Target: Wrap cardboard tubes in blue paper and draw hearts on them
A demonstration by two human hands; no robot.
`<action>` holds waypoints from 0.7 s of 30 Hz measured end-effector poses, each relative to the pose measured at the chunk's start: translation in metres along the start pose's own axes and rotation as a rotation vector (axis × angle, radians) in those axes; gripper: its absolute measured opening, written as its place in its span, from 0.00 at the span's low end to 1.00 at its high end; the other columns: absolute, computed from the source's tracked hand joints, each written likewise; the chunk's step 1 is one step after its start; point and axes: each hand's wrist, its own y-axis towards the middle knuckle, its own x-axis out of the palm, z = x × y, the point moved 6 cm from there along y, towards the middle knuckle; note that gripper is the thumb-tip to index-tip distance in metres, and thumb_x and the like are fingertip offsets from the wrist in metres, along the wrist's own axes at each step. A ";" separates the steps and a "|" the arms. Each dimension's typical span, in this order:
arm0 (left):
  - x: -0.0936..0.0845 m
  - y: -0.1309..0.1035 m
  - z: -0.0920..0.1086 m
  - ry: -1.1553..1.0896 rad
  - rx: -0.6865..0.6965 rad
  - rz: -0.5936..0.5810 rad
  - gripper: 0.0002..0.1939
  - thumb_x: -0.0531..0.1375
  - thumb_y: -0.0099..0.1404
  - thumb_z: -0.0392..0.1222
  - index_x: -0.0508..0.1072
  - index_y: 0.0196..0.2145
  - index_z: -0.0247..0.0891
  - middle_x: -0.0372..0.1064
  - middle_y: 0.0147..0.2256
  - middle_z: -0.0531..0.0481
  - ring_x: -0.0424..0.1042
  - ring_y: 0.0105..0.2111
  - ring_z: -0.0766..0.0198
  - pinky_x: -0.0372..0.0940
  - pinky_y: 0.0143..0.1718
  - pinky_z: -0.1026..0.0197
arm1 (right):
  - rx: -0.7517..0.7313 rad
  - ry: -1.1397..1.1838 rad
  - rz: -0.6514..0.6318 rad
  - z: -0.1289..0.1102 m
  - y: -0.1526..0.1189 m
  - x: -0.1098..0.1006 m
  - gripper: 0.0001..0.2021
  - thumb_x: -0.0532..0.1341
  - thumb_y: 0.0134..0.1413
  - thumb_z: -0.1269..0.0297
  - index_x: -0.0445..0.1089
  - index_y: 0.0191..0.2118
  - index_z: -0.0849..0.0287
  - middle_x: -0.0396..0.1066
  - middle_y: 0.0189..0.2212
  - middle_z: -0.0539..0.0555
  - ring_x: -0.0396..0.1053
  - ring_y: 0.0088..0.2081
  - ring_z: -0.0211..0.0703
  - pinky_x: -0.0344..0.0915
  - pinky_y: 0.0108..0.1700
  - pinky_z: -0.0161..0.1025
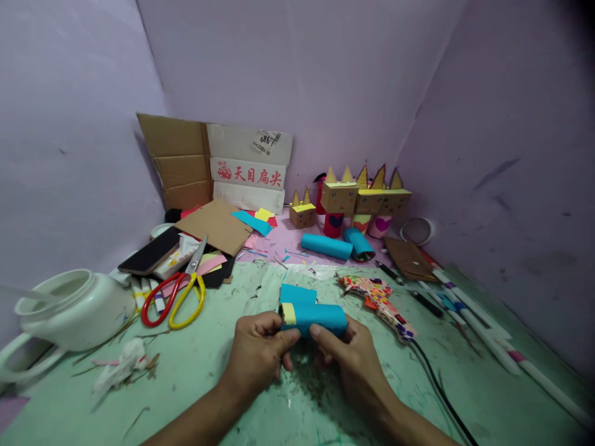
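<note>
Between my two hands is a cardboard tube wrapped in blue paper [320, 318], held level above the table, with a pale yellow patch at its left end. My left hand [260, 347] pinches that left end between thumb and fingers. My right hand [348, 350] grips the right end, thumb on the front side. Just behind the tube shows a blue paper piece [297, 293]; whether it is joined to the tube I cannot tell. A patterned hot glue gun [379, 300] lies to the right of my right hand, its black cord running toward the front.
Red-and-yellow-handled scissors [186, 285], a phone [149, 251] and a white pot [74, 310] are on the left. Two blue tubes [326, 246] lie behind, near cardboard animal figures [340, 198]. Pens and white sticks [483, 337] line the right side. Cardboard [216, 229] leans at the back left.
</note>
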 end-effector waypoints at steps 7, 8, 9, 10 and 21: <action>0.001 -0.001 0.002 0.014 0.006 0.007 0.13 0.61 0.44 0.47 0.63 0.13 0.39 0.63 0.08 0.53 0.54 0.07 0.73 0.48 0.10 0.69 | 0.053 -0.034 0.049 -0.004 0.000 0.002 0.11 0.66 0.34 0.58 0.65 0.20 0.58 0.64 0.09 0.47 0.59 0.13 0.35 0.55 0.16 0.33; 0.001 -0.001 0.002 0.015 0.008 0.007 0.13 0.61 0.44 0.47 0.63 0.13 0.39 0.62 0.08 0.53 0.54 0.07 0.73 0.48 0.10 0.69 | 0.054 -0.032 0.050 -0.005 0.000 0.002 0.11 0.66 0.34 0.58 0.65 0.20 0.58 0.63 0.08 0.46 0.59 0.13 0.36 0.55 0.16 0.33; 0.000 0.000 0.002 0.016 0.012 0.007 0.13 0.62 0.44 0.47 0.63 0.13 0.39 0.62 0.08 0.53 0.53 0.07 0.73 0.47 0.10 0.69 | 0.054 -0.032 0.051 -0.005 -0.001 0.002 0.10 0.66 0.34 0.59 0.65 0.20 0.58 0.63 0.08 0.46 0.59 0.13 0.36 0.56 0.17 0.33; 0.000 0.000 0.001 0.015 0.014 0.007 0.13 0.62 0.44 0.47 0.64 0.13 0.39 0.62 0.08 0.53 0.54 0.07 0.73 0.47 0.10 0.69 | 0.053 -0.036 0.052 -0.005 -0.001 0.002 0.10 0.65 0.34 0.60 0.65 0.20 0.59 0.63 0.08 0.45 0.60 0.13 0.36 0.56 0.17 0.32; -0.006 0.003 0.004 0.000 0.175 0.066 0.14 0.63 0.42 0.43 0.62 0.11 0.38 0.53 0.10 0.59 0.50 0.13 0.74 0.46 0.15 0.69 | 0.037 -0.037 -0.005 0.000 0.000 0.004 0.14 0.67 0.34 0.56 0.66 0.24 0.60 0.63 0.10 0.45 0.61 0.14 0.35 0.56 0.17 0.31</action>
